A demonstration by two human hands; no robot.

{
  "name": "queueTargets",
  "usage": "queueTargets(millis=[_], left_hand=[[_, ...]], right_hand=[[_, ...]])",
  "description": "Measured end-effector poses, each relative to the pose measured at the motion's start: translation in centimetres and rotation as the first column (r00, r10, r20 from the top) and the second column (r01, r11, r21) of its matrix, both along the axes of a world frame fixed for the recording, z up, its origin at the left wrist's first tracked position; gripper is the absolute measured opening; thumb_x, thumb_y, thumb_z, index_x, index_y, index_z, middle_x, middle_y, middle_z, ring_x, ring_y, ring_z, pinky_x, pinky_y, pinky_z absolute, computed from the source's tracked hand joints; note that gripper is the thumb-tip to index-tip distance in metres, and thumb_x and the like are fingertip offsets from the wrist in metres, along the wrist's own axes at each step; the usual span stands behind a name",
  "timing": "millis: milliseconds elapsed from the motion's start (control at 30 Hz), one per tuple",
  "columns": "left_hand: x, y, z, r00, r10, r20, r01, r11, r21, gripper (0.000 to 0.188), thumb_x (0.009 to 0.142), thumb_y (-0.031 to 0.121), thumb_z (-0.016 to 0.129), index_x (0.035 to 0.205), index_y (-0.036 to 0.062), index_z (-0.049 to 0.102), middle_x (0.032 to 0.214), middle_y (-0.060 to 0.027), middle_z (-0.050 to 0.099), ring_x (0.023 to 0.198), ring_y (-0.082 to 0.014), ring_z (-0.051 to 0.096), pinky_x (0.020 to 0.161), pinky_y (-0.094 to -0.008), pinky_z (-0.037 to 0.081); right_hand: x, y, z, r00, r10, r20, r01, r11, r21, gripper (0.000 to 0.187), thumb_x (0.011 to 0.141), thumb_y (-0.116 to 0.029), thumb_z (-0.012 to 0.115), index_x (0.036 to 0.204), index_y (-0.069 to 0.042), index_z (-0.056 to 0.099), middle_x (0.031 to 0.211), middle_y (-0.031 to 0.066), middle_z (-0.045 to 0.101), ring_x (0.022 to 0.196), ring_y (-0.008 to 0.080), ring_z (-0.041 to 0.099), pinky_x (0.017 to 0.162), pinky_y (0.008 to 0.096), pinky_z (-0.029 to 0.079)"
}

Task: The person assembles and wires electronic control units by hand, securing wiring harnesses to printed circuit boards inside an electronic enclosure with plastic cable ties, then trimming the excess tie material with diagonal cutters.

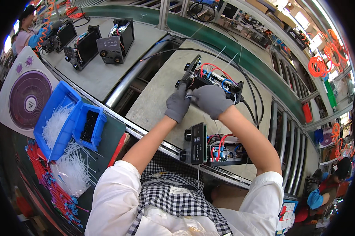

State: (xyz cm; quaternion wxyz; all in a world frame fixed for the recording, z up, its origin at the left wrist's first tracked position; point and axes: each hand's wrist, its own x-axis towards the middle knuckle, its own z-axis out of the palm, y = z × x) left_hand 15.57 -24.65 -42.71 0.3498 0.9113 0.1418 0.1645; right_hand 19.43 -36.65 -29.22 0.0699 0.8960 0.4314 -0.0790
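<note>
An opened electrical unit (218,80) with bare innards, red and blue wires and a dark front panel (192,70) lies ahead of me. My left hand (177,104), in a grey glove, is closed with its fingers at the lower edge of that panel. Beside it my right hand (213,101), gloved alike, is closed near the same edge, and a small shiny piece shows by its fingertips; its kind is too small to tell. Nearer to me stands a second opened unit (224,149) with a black panel, knobs and red wires, beneath my right forearm.
Several similar units (115,43) stand at the far left. Blue bins (61,122) hold white and black ties; bundles of red wires (63,196) lie close by. A purple-and-white fan (30,94) is at the left. Black cables (250,90) cross the board; metal rollers (289,145) run at right.
</note>
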Motion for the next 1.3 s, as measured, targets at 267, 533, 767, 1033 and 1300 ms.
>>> queueTargets(millis=[267,533,767,1033,1300], left_hand=[[0.5,0.0,-0.4,0.962,0.007,0.273,0.103,0.916,-0.387,0.032,0.095,0.025,0.057,0.123,0.0098,0.058,0.076,-0.0138,0.070,0.072,-0.0285,0.070,0.066,-0.0419,0.051],[0.1,-0.9,1.4,0.964,0.001,0.267,0.232,0.496,-0.837,0.031,0.099,0.021,0.056,0.126,0.0082,0.058,0.072,-0.0023,0.067,0.054,-0.0088,0.053,0.052,-0.0271,0.043],[0.2,-1.6,1.9,0.977,0.087,0.195,0.175,0.199,-0.964,0.010,0.098,0.020,0.057,0.102,0.0104,0.057,0.066,-0.0005,0.058,0.039,-0.0054,0.039,0.034,-0.0245,0.033],[0.9,-2.3,1.0,0.967,0.179,0.180,0.226,-0.282,-0.932,0.015,0.101,0.024,0.057,0.092,0.0130,0.052,0.067,0.0019,0.053,0.040,-0.0046,0.034,0.034,-0.0235,0.030],[1.1,-1.5,-0.3,0.981,0.045,0.190,0.189,-0.466,-0.865,0.019,0.102,0.028,0.056,0.088,0.0152,0.054,0.062,0.0046,0.048,0.039,-0.0053,0.031,0.036,-0.0242,0.029]], right_hand=[[-1.4,-5.2,4.0,0.988,-0.136,-0.071,0.153,0.921,0.360,0.025,0.091,-0.030,0.059,0.100,-0.012,0.074,0.091,0.0112,0.072,0.087,0.0304,0.069,0.077,0.0427,0.054],[-2.7,-6.2,5.2,0.968,-0.229,-0.100,0.249,0.904,0.346,0.023,0.087,-0.027,0.065,0.099,-0.010,0.075,0.089,0.0138,0.072,0.080,0.0317,0.069,0.074,0.0402,0.053],[-3.8,-5.9,5.2,0.983,-0.183,0.025,0.154,0.887,0.436,0.017,0.087,-0.024,0.063,0.092,-0.010,0.072,0.085,0.0103,0.071,0.081,0.0308,0.068,0.070,0.0425,0.053],[-4.6,-4.0,3.5,0.910,-0.136,0.391,-0.001,0.944,0.331,0.007,0.083,-0.019,0.066,0.080,-0.013,0.066,0.072,0.0094,0.062,0.067,0.0290,0.065,0.058,0.0404,0.049],[-5.9,-0.2,2.4,0.846,-0.069,0.528,0.073,0.997,0.014,0.004,0.079,-0.016,0.066,0.082,-0.015,0.068,0.074,0.0038,0.065,0.071,0.0196,0.070,0.056,0.0354,0.053]])
